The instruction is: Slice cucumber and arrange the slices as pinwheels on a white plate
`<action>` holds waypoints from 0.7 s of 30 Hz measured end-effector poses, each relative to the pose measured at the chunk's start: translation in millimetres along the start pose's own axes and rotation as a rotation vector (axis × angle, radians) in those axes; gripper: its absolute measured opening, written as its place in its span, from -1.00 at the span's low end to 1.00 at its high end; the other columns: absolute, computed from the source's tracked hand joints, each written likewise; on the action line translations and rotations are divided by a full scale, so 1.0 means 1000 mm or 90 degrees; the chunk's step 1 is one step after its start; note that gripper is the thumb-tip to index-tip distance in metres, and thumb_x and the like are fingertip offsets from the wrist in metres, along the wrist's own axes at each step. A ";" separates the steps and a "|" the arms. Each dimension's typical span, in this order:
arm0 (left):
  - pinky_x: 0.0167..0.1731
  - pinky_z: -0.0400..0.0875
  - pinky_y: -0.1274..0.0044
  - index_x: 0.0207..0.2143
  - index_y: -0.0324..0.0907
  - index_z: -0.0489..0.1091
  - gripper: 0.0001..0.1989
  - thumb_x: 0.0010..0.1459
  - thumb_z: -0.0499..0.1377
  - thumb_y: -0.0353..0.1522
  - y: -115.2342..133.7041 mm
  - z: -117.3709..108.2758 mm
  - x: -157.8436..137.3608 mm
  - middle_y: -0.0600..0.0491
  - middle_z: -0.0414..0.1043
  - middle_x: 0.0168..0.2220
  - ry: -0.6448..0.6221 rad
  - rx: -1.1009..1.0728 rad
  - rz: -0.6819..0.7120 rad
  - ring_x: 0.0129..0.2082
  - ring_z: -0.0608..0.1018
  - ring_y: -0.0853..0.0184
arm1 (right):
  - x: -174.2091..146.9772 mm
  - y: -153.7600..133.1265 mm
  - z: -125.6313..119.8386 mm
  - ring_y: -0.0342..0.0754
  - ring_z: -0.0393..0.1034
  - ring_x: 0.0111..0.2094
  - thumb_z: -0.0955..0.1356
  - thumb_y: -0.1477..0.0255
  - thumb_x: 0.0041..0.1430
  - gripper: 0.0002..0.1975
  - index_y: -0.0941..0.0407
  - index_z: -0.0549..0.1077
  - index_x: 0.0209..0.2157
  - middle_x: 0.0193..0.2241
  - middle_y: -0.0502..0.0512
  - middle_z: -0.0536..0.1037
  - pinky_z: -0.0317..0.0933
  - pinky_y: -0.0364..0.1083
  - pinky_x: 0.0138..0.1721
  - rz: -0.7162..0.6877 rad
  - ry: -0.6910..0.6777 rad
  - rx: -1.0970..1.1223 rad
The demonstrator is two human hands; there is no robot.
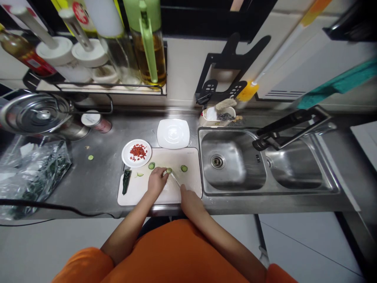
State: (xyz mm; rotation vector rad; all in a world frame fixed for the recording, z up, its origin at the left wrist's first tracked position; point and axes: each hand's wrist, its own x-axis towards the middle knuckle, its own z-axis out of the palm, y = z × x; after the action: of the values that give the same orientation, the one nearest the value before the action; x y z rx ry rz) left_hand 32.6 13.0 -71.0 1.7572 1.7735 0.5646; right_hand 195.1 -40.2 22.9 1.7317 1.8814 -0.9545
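Observation:
On the white cutting board (138, 194), my left hand (157, 181) has its fingers closed at a small cucumber slice (169, 170). My right hand (191, 202) grips a knife (175, 179), whose blade tip meets that slice. More cucumber slices lie on the board, a small stack (184, 168) to the right and another stack (151, 165) to the left. Thin green trimmings (140, 174) rest farther left, and a dark green cucumber piece (126, 181) lies near the board's left edge. A white plate (125, 153) with red pieces overlaps the board's upper left corner.
An unfilled white square plate (173, 133) stands behind the board. To the right is a double steel sink (235, 182) with a black faucet (282, 129). A plastic bag of greens (44, 177) lies left, below a lidded pot (38, 114). A seasoning rack (103, 88) hangs above.

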 end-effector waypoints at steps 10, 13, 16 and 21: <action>-0.13 0.36 0.45 -0.20 -0.16 0.46 -0.78 0.08 0.13 -0.35 -0.001 0.002 0.001 -0.03 0.47 -0.27 0.000 0.007 -0.010 -0.22 0.48 0.27 | 0.000 -0.007 -0.010 0.07 0.42 -0.11 0.10 0.72 0.14 -0.58 0.26 0.18 0.03 -0.24 0.31 0.51 0.23 -0.08 -0.22 -0.008 -0.026 0.028; -0.14 0.36 0.46 -0.18 -0.15 0.45 -0.76 0.08 0.13 -0.36 -0.001 0.001 0.002 -0.03 0.46 -0.25 -0.013 0.008 -0.012 -0.21 0.47 0.27 | -0.005 -0.003 -0.007 0.07 0.41 -0.10 0.11 0.71 0.14 -0.59 0.26 0.18 0.04 -0.23 0.32 0.51 0.23 -0.09 -0.20 -0.005 -0.032 0.022; -0.16 0.35 0.47 -0.18 -0.16 0.45 -0.76 0.07 0.13 -0.37 0.000 -0.001 0.004 -0.03 0.45 -0.26 -0.026 0.011 -0.014 -0.22 0.47 0.28 | -0.013 0.005 -0.004 0.07 0.42 -0.11 0.10 0.71 0.14 -0.59 0.24 0.20 0.03 -0.25 0.30 0.51 0.23 -0.09 -0.22 0.005 -0.042 0.017; -0.22 0.33 0.47 -0.32 -0.19 0.45 -0.86 0.04 0.14 -0.38 0.005 -0.002 0.008 -0.02 0.44 -0.32 -0.017 0.014 -0.026 -0.29 0.46 0.29 | -0.024 0.017 -0.001 0.07 0.44 -0.14 0.07 0.71 0.15 -0.55 0.21 0.20 0.06 -0.27 0.29 0.51 0.24 -0.08 -0.24 0.033 -0.072 0.009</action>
State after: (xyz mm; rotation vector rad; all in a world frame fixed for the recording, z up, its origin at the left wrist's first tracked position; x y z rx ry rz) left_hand 35.6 21.2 -67.1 1.7311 1.8005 0.5035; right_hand 215.6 -56.4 36.3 1.6893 1.7550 -1.0259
